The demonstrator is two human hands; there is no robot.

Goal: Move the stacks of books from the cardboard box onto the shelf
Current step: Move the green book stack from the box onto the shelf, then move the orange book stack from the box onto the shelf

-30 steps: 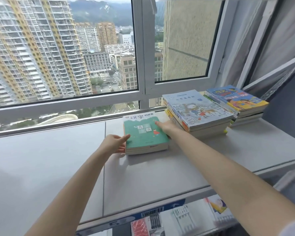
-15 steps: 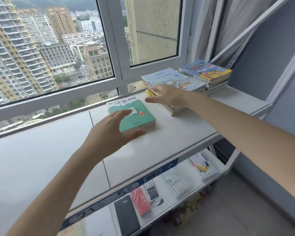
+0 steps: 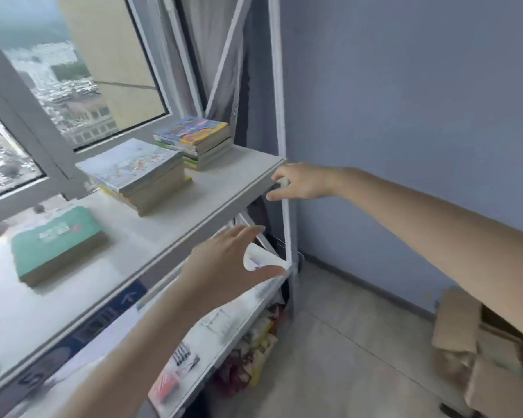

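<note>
Head view: left hand (image 3: 224, 267) spread, empty, before shelf (image 3: 224, 182) edge; cardboard box (image 3: 465, 342) on floor lower right; right hand (image 3: 299, 182) loosely spread, empty, at shelf corner; on shelf top, green stack (image 3: 58, 239), pale stack (image 3: 136, 173), colourful stack (image 3: 197, 137) farthest.

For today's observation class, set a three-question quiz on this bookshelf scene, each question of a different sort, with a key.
1. True or false: the left hand grips the green-covered stack.
2. How many stacks of books lie on the top shelf? A two; B three; C five.
3. Fill in: the cardboard box stands on the ____.
Key: 1 false, the left hand is open and clear of the green-covered stack. 2 B. 3 floor.
</note>
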